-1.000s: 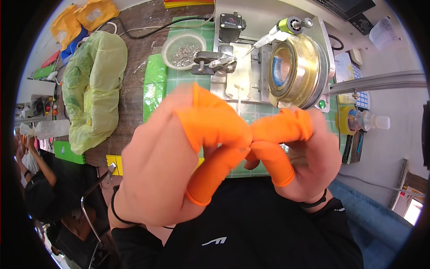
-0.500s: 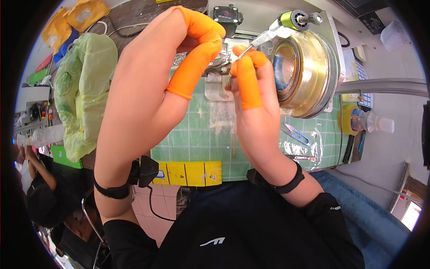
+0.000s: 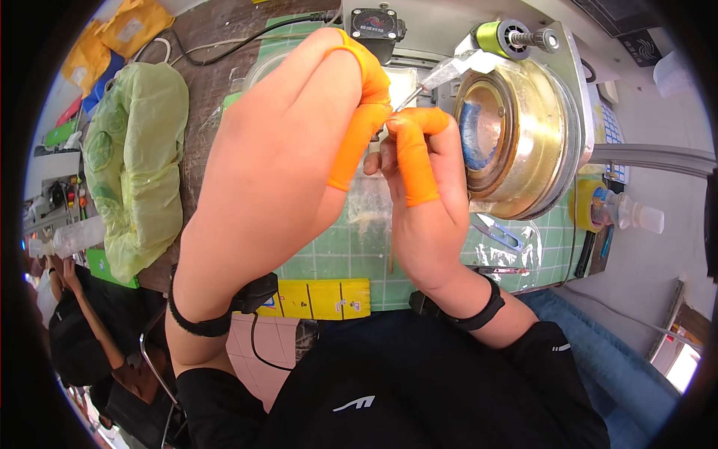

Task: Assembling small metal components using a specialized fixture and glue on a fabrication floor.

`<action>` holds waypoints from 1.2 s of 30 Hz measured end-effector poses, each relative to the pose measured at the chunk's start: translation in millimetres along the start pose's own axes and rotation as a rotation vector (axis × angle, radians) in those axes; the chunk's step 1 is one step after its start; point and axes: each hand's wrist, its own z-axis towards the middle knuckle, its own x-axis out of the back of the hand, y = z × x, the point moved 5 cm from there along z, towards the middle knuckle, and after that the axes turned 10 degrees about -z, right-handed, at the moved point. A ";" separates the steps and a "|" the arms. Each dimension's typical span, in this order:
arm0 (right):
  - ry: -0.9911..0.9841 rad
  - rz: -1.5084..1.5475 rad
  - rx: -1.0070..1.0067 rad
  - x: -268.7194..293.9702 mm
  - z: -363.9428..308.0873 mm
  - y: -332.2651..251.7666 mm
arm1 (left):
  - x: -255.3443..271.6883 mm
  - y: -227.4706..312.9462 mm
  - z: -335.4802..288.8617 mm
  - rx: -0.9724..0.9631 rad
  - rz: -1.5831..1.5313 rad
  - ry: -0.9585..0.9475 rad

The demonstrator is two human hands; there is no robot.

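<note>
My left hand has orange finger cots on its thumb and index finger. Those two fingertips are pinched together, and whatever sits between them is too small to make out. Just right of it, my right hand, also in orange cots, is closed in a pinch whose contents I cannot tell. The two sets of fingertips almost meet. Right behind them, a thin metal rod slants down from a whitish holder. A brass-coloured wheel with a blue patch inside stands beside my right hand.
A green gridded mat covers the bench, with blue-handled thread snips and a yellow strip near its front. A green-and-black spool tops the machine. Left lies a pale green plastic bag; right, yellow tape. Another person sits far left.
My left hand has moved right and its fingertips have come close to the right ones. The metal clamp seen between the hands earlier is now hidden. The view has shifted slightly.
</note>
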 end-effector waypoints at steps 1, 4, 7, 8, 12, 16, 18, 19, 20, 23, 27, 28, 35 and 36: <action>0.000 0.001 0.001 -1.0 0.3 -1.6 | -0.9 0.5 -1.3 -0.001 0.027 0.033; -0.015 0.046 -0.055 -1.1 1.3 -1.9 | -4.1 -4.8 -3.7 -0.077 0.053 0.071; -0.063 0.004 -0.031 -4.3 3.3 -4.0 | -1.6 -4.6 -5.7 -0.062 0.015 0.070; -0.048 -0.035 0.005 -3.9 3.4 -3.9 | -1.6 -5.6 -5.8 -0.061 0.016 0.069; -0.021 -0.129 0.168 -5.9 8.8 -7.3 | -1.8 -5.2 -5.0 -0.091 0.008 0.081; -0.027 -0.226 0.275 1.4 13.9 -0.1 | -4.8 -5.5 -9.7 -0.152 0.011 0.151; -0.008 -0.535 0.340 2.8 13.3 -0.7 | -0.6 -14.3 -16.0 -0.220 -0.024 0.187; -0.005 -0.534 0.340 1.8 11.9 -1.5 | 3.9 -15.5 -19.5 -0.285 -0.059 0.227; -0.016 -0.453 0.317 0.0 11.9 -3.4 | 5.1 -16.5 -21.1 -0.286 -0.060 0.226; -0.020 -0.319 0.286 -2.4 12.0 -4.5 | 3.4 -14.2 -23.7 -0.332 -0.031 0.164; 0.013 -0.233 0.271 -3.3 14.2 -3.1 | 1.5 -11.9 -24.6 -0.366 0.032 0.145; 0.010 -0.234 0.269 -0.9 15.5 -0.6 | 0.1 -12.2 -25.3 -0.376 0.063 0.129; -0.040 -0.379 0.357 -4.2 15.0 -6.2 | -7.0 -12.9 -29.4 -0.707 0.290 0.189; -0.050 -0.259 0.315 -5.8 14.8 -7.3 | -7.4 -12.4 -30.1 -0.705 0.292 0.189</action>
